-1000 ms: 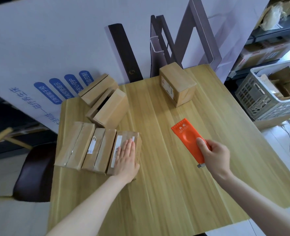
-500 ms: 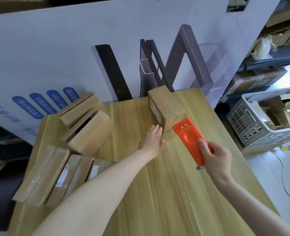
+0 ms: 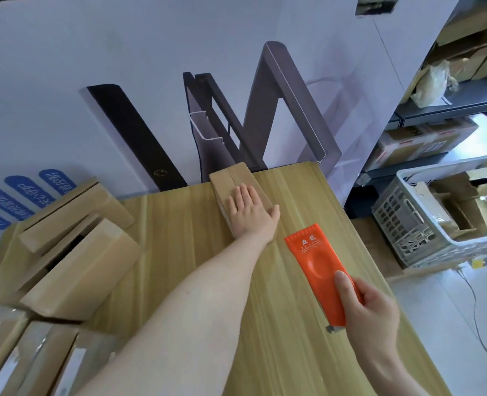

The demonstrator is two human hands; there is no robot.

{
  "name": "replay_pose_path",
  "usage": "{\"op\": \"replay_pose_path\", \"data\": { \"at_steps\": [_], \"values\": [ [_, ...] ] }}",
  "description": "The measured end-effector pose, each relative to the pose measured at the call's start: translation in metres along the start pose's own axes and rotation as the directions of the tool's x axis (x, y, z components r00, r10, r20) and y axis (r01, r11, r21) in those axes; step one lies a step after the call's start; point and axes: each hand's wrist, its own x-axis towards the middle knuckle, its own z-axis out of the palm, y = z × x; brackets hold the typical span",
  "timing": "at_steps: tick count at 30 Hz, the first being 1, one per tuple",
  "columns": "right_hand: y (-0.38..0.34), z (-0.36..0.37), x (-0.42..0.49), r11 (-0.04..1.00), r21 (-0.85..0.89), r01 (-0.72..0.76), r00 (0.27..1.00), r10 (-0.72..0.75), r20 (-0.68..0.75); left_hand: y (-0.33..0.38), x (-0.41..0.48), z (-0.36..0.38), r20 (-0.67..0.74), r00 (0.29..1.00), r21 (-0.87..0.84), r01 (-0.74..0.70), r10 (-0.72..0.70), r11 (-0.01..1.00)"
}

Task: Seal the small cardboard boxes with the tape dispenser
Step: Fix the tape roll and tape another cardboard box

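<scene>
I see the tape dispenser [image 3: 319, 278] in bright orange, with raised characters of the same orange near its far end. The far box [image 3: 231, 178] is plain tan cardboard, as are the boxes at left [image 3: 85, 270]. The table [image 3: 185, 224] is pale yellow wood with long darker grain streaks. Behind it I make out a white panel [image 3: 65, 52] carrying blue ovals [image 3: 53, 181] with white characters, a dark brown strip [image 3: 133, 135], mauve-grey profiles [image 3: 288, 95], and at right a grey basket [image 3: 405, 227] with a lattice of slots.
</scene>
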Motion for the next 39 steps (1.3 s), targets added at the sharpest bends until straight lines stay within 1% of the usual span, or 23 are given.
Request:
{"op": "replay_pose_path", "data": {
  "at_steps": [4,7,10,14,16,18,19,21,23,24,25,26,28,29,31,34,36,39],
  "values": [
    [0.002,-0.005,-0.002,0.999,0.028,-0.035,0.999,0.035,0.002,-0.007,-0.006,-0.006,-0.002,0.999,-0.014,-0.054,0.054,0.998],
    [-0.004,-0.007,-0.004,0.998,0.04,-0.045,0.999,0.044,0.008,-0.026,-0.035,-0.014,0.042,0.983,-0.072,-0.173,0.177,0.982],
    [-0.014,-0.007,-0.011,0.997,0.06,-0.044,0.999,0.043,0.026,-0.058,-0.086,-0.019,0.052,0.953,-0.106,-0.291,0.297,0.951],
    [-0.022,-0.001,-0.028,0.999,0.041,-0.033,0.996,0.03,0.081,-0.111,-0.155,-0.019,0.082,0.918,-0.008,-0.388,0.387,0.922],
    [-0.024,0.003,-0.04,0.999,0.031,-0.031,0.994,0.028,0.105,-0.139,-0.184,-0.019,0.094,0.894,-0.072,-0.432,0.437,0.899],
    [-0.025,0.006,-0.054,0.999,0.02,-0.035,0.992,0.032,0.125,-0.163,-0.214,-0.021,0.072,0.873,-0.171,-0.466,0.483,0.868],
    [-0.026,0.008,-0.061,0.999,0.015,-0.034,0.99,0.032,0.135,-0.174,-0.229,-0.023,0.05,0.872,-0.226,-0.465,0.486,0.856],
    [-0.028,0.01,-0.076,1.0,0.007,-0.03,0.989,0.028,0.148,-0.19,-0.25,-0.027,-0.01,0.895,-0.316,-0.426,0.446,0.848],
    [-0.029,0.011,-0.09,1.0,-0.004,-0.024,0.988,0.025,0.152,-0.194,-0.253,-0.03,-0.104,0.919,-0.348,-0.392,0.381,0.852],
    [-0.03,0.013,-0.097,1.0,-0.01,-0.022,0.988,0.023,0.154,-0.192,-0.251,-0.032,-0.125,0.925,-0.344,-0.379,0.358,0.859],
    [-0.03,0.014,-0.104,1.0,-0.021,-0.023,0.988,0.026,0.155,-0.188,-0.246,-0.033,-0.094,0.935,-0.315,-0.355,0.343,0.88],
    [-0.031,0.015,-0.111,0.999,-0.034,-0.027,0.988,0.032,0.154,-0.185,-0.241,-0.032,-0.019,0.942,-0.248,-0.328,0.334,0.911],
    [-0.032,0.016,-0.126,0.997,-0.06,-0.038,0.987,0.047,0.151,-0.179,-0.241,-0.025,0.125,0.948,-0.058,-0.289,0.294,0.956],
    [-0.033,0.016,-0.133,0.997,-0.07,-0.041,0.987,0.051,0.151,-0.176,-0.247,-0.019,0.167,0.947,-0.005,-0.276,0.273,0.961],
    [-0.035,0.014,-0.147,0.995,-0.09,-0.037,0.988,0.05,0.149,-0.169,-0.271,-0.011,0.206,0.937,-0.017,-0.284,0.281,0.959],
    [-0.033,0.01,-0.165,0.992,-0.123,-0.013,0.989,0.031,0.147,-0.158,-0.309,0.0,0.195,0.906,-0.033,-0.376,0.375,0.926],
    [-0.031,0.006,-0.176,0.986,-0.165,0.012,0.99,0.012,0.142,-0.149,-0.328,0.004,0.18,0.908,-0.057,-0.373,0.377,0.926],
    [-0.027,-0.001,-0.189,0.984,-0.177,0.023,0.989,0.003,0.148,-0.14,-0.349,0.004,0.184,0.903,-0.11,-0.374,0.389,0.921]
  ]
}}
